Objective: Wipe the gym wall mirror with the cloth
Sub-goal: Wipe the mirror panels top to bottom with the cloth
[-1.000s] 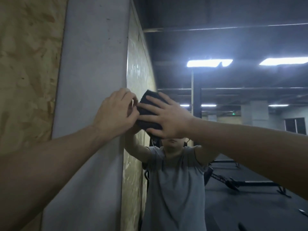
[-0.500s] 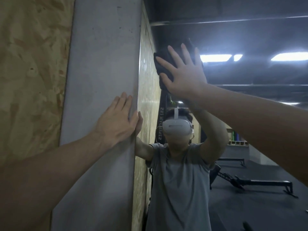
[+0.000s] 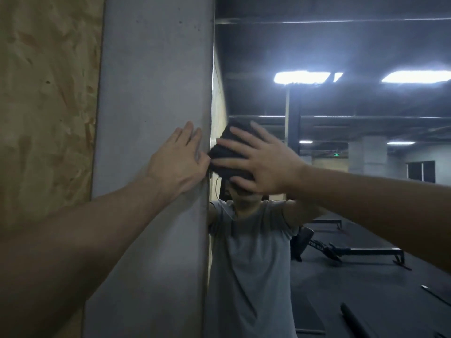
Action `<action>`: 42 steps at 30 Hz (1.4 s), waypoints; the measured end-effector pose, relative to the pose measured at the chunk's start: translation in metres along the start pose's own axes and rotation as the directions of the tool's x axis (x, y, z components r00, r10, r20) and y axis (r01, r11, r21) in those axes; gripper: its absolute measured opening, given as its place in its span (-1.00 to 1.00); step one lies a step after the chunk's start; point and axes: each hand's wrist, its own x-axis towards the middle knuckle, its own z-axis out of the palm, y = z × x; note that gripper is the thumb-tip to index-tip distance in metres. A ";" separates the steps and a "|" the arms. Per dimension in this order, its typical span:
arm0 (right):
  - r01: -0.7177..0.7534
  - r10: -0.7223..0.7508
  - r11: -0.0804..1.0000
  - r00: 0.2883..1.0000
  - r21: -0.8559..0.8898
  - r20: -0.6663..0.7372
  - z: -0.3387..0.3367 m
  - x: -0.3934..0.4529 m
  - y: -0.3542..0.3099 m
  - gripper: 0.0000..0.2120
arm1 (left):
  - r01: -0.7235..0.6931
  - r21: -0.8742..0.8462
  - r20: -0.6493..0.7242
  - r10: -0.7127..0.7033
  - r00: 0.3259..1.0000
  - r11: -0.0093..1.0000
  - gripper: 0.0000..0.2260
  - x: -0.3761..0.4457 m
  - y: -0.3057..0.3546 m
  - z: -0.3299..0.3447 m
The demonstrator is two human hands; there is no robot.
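My right hand (image 3: pixel 262 164) presses the dark cloth (image 3: pixel 225 152) flat-fingered against the mirror (image 3: pixel 341 191) to wipe near its edge, while my open left hand (image 3: pixel 179 162) braces on the concrete pillar (image 3: pixel 151 93).

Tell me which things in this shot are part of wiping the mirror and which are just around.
Part of the job:
- dark cloth
- wall mirror
- right hand, pressing the cloth flat on the glass
- left hand, flat on the grey pillar beside the mirror's edge

Just around:
- grey pillar
- chipboard wall
- gym equipment on the floor, seen in reflection
- ceiling lights, reflected
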 end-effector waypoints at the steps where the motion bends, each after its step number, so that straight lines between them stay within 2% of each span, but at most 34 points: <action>1: -0.041 0.041 0.999 0.999 0.006 -0.009 -0.005 0.009 0.012 -0.47 | 0.001 0.009 -0.014 -0.001 1.000 1.000 -0.33 0.000 0.000 -0.001; 4: -0.276 0.278 0.960 0.960 0.036 -0.030 -0.022 0.039 0.046 -0.47 | -0.010 0.058 0.006 0.010 1.000 0.998 -0.43 -0.001 0.004 -0.004; 8: -0.565 0.569 0.822 0.818 0.066 -0.080 -0.036 0.070 0.078 -0.45 | 0.003 0.080 0.021 -0.004 1.000 0.997 -0.44 -0.001 0.006 -0.002; 11: -0.671 0.677 0.735 0.731 0.093 -0.086 -0.036 0.084 0.080 -0.44 | -0.015 0.076 0.011 0.014 1.000 0.997 -0.44 0.000 0.003 -0.002; 14: -0.659 0.662 0.750 0.746 0.064 -0.073 -0.033 0.081 0.063 -0.44 | -0.016 0.068 -0.019 0.018 1.000 0.998 -0.43 0.000 0.002 0.000; 16: -0.597 0.598 0.802 0.801 0.034 -0.037 -0.029 0.068 0.040 -0.44 | -0.023 0.108 -0.005 0.024 1.000 0.994 -0.45 0.000 0.001 0.000; 18: -0.492 0.492 0.871 0.871 0.007 0.002 -0.020 0.051 0.012 -0.45 | -0.131 0.138 -0.065 0.141 0.988 0.982 -0.45 -0.002 0.002 0.000; 20: -0.389 0.389 0.921 0.921 0.008 0.015 -0.011 0.033 -0.009 -0.46 | -0.172 0.213 -0.132 0.202 0.970 0.962 -0.45 0.001 -0.005 0.007; 23: -0.283 0.283 0.959 0.958 0.007 0.040 -0.006 0.010 -0.003 -0.46 | -0.161 0.129 -0.062 0.170 0.984 0.979 -0.40 0.003 -0.008 0.007; 25: -0.293 0.292 0.956 0.955 0.008 0.044 -0.009 -0.005 0.017 -0.46 | -0.177 0.120 -0.033 0.183 0.983 0.977 -0.48 0.008 -0.012 0.007; 27: -0.400 0.399 0.916 0.916 0.026 0.030 -0.015 -0.022 0.040 -0.46 | -0.214 0.191 0.074 0.203 0.976 0.958 -0.57 0.010 -0.015 0.012; 28: -0.468 0.467 0.883 0.884 0.039 0.027 -0.018 -0.032 0.052 -0.46 | -0.239 0.194 0.066 0.230 0.971 0.951 -0.56 0.011 -0.016 0.016; 31: -0.633 0.633 0.772 0.774 0.060 0.017 -0.026 -0.063 0.088 -0.42 | -0.054 0.025 0.027 0.053 0.998 0.998 -0.24 0.013 -0.004 0.017; 32: -0.679 0.680 0.732 0.733 0.058 0.018 -0.028 -0.074 0.100 -0.41 | 0.003 -0.030 0.001 -0.003 1.000 1.000 -0.20 0.015 -0.002 0.021; 34: -0.759 0.760 0.647 0.649 0.071 0.019 -0.031 -0.096 0.121 -0.40 | 0.081 -0.112 -0.051 -0.087 0.995 0.990 -0.24 0.015 0.007 0.027; 36: -0.807 0.811 0.581 0.585 0.106 0.013 -0.033 -0.114 0.138 -0.41 | 0.099 -0.128 -0.077 -0.110 0.991 0.987 -0.34 0.015 0.017 0.026; 38: -0.822 0.828 0.556 0.561 0.120 0.004 -0.032 -0.121 0.145 -0.43 | 0.092 -0.143 -0.109 -0.108 0.988 0.985 -0.41 0.018 0.026 0.028; 42: -0.855 0.870 0.488 0.492 0.175 -0.024 -0.029 -0.104 0.141 -0.45 | 0.072 -0.179 -0.124 -0.095 0.988 0.981 -0.39 0.021 0.039 0.027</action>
